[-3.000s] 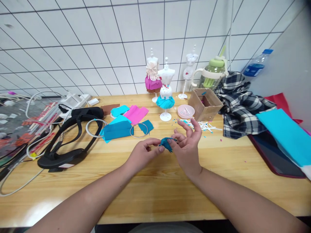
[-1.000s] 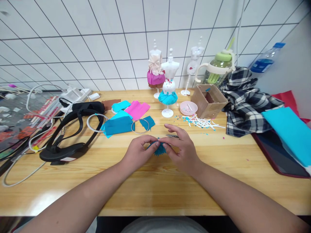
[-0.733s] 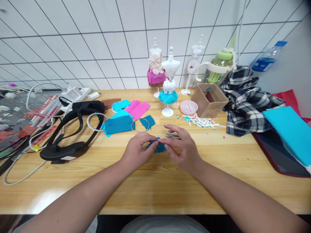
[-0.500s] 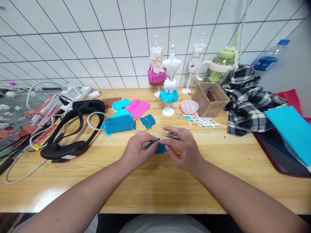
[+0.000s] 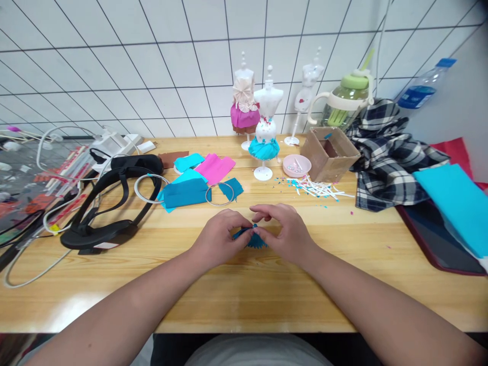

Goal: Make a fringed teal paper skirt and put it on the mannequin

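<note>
A small dark teal piece with a jagged lower edge [image 5: 257,241] is pinched between both hands, low over the wooden table. My left hand [image 5: 224,235] grips its left part between thumb and fingers. The thumb of my right hand [image 5: 285,231] presses at its gathered top, close to the left fingertips, with the forefinger curled above. Behind the hands a metal ring [image 5: 220,203] overlaps a small dark teal cloth [image 5: 233,189]. A larger dark teal cloth [image 5: 186,192] lies left of it.
Three small dress forms stand at the back, one with a blue skirt [image 5: 264,148]. A pink dish [image 5: 296,166], white paper strips [image 5: 322,189] and a cardboard box [image 5: 328,155] are to the right. A black headset [image 5: 99,236] and cables lie left.
Both hands and the teal piece have shifted slightly in view. My right hand has drawn closer to my left at the piece's top. The snips seen earlier beside my right hand are now hidden.
</note>
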`<state>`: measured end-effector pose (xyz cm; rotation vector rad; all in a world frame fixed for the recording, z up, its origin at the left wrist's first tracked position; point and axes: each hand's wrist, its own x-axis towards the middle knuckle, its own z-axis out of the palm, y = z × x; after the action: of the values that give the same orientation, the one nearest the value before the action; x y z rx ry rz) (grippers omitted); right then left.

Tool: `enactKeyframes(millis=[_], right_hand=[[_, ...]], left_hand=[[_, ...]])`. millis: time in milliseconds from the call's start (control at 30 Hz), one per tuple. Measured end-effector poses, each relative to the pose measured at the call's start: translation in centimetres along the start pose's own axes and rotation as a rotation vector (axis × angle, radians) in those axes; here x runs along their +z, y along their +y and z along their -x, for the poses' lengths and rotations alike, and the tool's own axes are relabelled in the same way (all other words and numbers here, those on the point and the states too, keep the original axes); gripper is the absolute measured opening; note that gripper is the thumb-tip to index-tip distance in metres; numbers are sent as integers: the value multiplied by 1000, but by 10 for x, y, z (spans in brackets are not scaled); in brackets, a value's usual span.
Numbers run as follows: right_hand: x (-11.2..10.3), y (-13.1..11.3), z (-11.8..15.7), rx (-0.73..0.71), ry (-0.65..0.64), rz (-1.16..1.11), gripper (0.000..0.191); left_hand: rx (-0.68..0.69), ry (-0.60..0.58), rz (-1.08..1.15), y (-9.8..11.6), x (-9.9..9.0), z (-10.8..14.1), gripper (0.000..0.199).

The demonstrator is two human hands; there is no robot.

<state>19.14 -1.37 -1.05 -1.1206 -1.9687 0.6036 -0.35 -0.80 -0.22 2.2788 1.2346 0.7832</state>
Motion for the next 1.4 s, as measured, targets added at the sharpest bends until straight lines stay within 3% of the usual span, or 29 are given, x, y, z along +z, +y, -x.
enactKeyframes(millis=[167,333,467,667,767,833,900,967,1067,1267,1400], right_hand=[[1,-2,-1,75,1,-42,36],[-3,0,-3,163,27,-290,31],[-6,5,-5,188,58,-410,29],[-4,2,-6,97,-107,-412,16],[-2,2,-6,134,-103,-421,9],[-2,5,-6,174,-83,-427,10],[-2,8,-7,210,-62,-416,11],[-2,10,-8,232,-55,-391,11],[-2,10,-8,246,-77,-394,10],[-3,8,-9,425,-197,-746,20],[-1,10,-10,562,-148,-900,25]], left_hand=[[-107,-67,70,2,-2,-3,11],[-370,-165,550,-3,-2,-7,19],[-463,-193,906,-7,-1,-6,25],[-608,-313,1289,-4,-3,-5,42],[-656,-371,1343,-8,-2,-4,38],[-652,-264,1290,-13,-1,-4,35],[-590,-82,1179,-17,-1,-4,46],[-506,-15,1057,-20,-1,-4,53],[-508,-59,991,-19,-2,-4,36],[-647,-213,1330,-14,2,-3,23],[-665,-172,1472,-16,2,-3,24]])
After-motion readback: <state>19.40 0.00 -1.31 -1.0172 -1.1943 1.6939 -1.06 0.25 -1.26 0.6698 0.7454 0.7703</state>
